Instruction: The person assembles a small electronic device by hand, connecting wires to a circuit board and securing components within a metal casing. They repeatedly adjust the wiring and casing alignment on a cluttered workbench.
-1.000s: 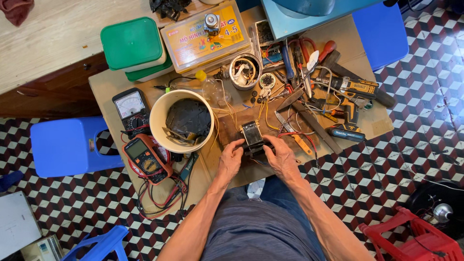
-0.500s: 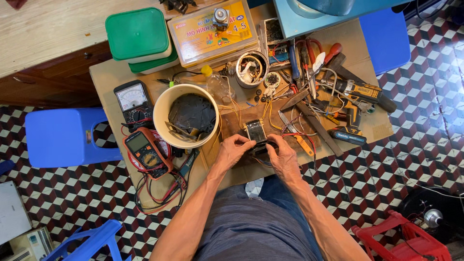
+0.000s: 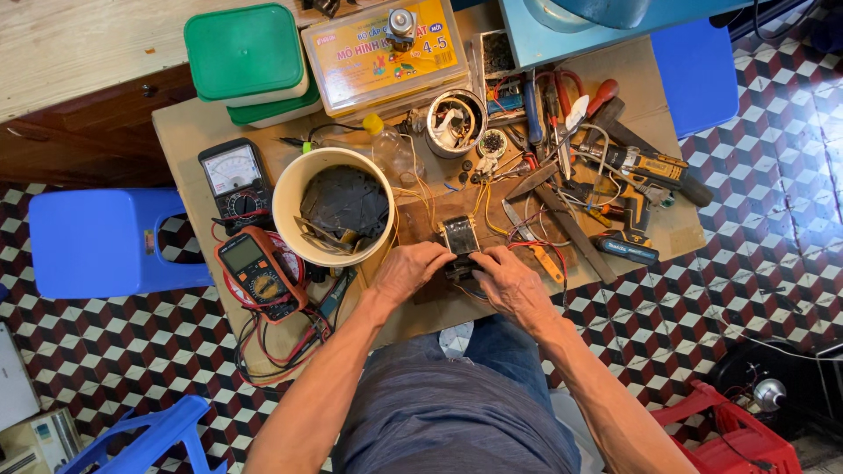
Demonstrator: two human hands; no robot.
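A small dark electrical part [image 3: 459,235] with a metal-plate core and yellow and red wires sits near the front of a low wooden table [image 3: 193,132]. My left hand [image 3: 409,270] grips its near left side. My right hand [image 3: 509,283] holds its near right side, fingers curled around the lower end. Both hands rest on the tabletop close to my lap. The part's lower end is hidden under my fingers.
A cream bucket [image 3: 290,204] with dark scrap stands left of the hands. Two multimeters [image 3: 259,272] [image 3: 233,175] lie at the left with tangled leads. Pliers, screwdrivers and a drill [image 3: 645,167] crowd the right. Green-lidded boxes [image 3: 246,53], blue stools [image 3: 97,241] and a red stool [image 3: 746,439] surround it.
My hands stay on the small part, shifting only slightly closer around it. The view has moved a little.
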